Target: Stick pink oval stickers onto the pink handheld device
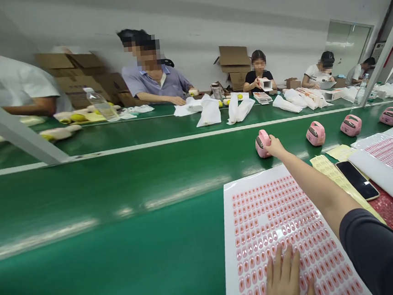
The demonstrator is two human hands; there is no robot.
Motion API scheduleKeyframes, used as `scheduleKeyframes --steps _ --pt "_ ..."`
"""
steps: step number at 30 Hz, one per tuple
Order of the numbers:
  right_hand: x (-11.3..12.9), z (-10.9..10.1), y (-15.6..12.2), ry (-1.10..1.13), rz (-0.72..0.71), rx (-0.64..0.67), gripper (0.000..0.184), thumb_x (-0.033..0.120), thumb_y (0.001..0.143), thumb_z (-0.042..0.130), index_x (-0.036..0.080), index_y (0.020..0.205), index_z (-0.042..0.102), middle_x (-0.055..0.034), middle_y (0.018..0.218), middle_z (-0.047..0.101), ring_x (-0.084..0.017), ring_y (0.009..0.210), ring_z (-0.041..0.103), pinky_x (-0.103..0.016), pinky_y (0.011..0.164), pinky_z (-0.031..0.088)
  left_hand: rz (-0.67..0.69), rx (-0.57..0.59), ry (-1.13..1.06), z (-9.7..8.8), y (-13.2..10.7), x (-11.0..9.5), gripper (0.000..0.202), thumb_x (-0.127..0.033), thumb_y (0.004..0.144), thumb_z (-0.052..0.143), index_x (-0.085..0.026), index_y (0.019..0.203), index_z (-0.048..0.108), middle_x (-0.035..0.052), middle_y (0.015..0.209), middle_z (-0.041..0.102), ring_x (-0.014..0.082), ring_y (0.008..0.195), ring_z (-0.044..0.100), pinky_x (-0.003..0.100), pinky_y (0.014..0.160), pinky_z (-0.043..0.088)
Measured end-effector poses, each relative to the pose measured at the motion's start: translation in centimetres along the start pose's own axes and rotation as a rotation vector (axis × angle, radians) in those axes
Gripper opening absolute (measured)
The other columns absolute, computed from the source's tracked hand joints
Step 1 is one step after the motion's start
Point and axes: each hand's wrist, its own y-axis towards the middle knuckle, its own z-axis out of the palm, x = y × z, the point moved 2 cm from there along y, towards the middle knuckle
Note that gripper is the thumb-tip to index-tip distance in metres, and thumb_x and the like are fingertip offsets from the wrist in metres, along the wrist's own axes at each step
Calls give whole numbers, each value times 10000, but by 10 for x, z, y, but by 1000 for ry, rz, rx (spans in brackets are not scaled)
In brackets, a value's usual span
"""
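Note:
My right hand [275,147] reaches far out over the green conveyor belt [126,204] and closes on a small pink device [262,143] standing on it. My left hand [286,279] lies flat with fingers spread on a white sheet of pink stickers [274,218] at the near edge. Several more pink devices, among them one [315,133] and another [350,125], stand in a row to the right on the belt.
A black phone [356,179] lies on yellow sticker strips [332,172] to the right, beside another sticker sheet [389,153]. Across the belt several people sit working among white bags [209,110], cardboard boxes [234,61] and a plastic bottle [100,104]. A metal strut [12,131] crosses at left.

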Motion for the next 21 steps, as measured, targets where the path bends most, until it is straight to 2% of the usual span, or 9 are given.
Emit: scheduleKeyframes --steps 4,10,13,16,18,21 --pt "-11 -17 -31 -85 -82 88 478 212 784 605 184 1246 484 -110 1207 528 -195 946 604 -321 808 501 -39 78 2 -9 6 5 439 -346 790 496 -183 1195 543 26 1207 616 252 1087 571 385 815 517" --pt "-46 -36 -121 -264 -222 263 428 150 779 547 189 1205 545 -90 1219 573 -212 1132 530 -355 960 421 -184 157 -62 -8 13 1 407 -360 834 413 -213 1181 566 31 1208 613 253 1123 551 421 857 510" --pt "-65 -31 -169 -374 -240 321 417 72 775 482 125 1179 569 -145 1223 578 -240 1147 528 -391 979 405 -224 231 -65 -6 17 1 428 -372 846 380 -201 1190 567 46 1223 600 251 1142 536 423 882 498" --pt "-77 -19 -205 -458 -262 317 505 2 761 419 58 1257 498 -219 1352 438 -295 1269 401 -474 1029 334 -261 330 -95 -6 20 1 457 -392 846 375 -188 1216 551 61 1259 569 252 1181 500 429 945 453" --pt "-78 -13 -218 -486 -288 315 552 -10 755 417 39 1304 442 -228 1397 363 -309 1320 312 -502 1057 286 -292 372 -126 -6 23 1 480 -407 847 370 -173 1232 535 71 1278 551 263 1207 472 447 976 423" --pt "-77 -12 -223 -493 -337 330 544 -11 759 417 55 1297 462 -190 1378 412 -274 1320 323 -450 1083 278 -340 406 -189 -7 26 2 507 -424 846 368 -157 1252 513 92 1299 528 275 1231 441 467 999 393"
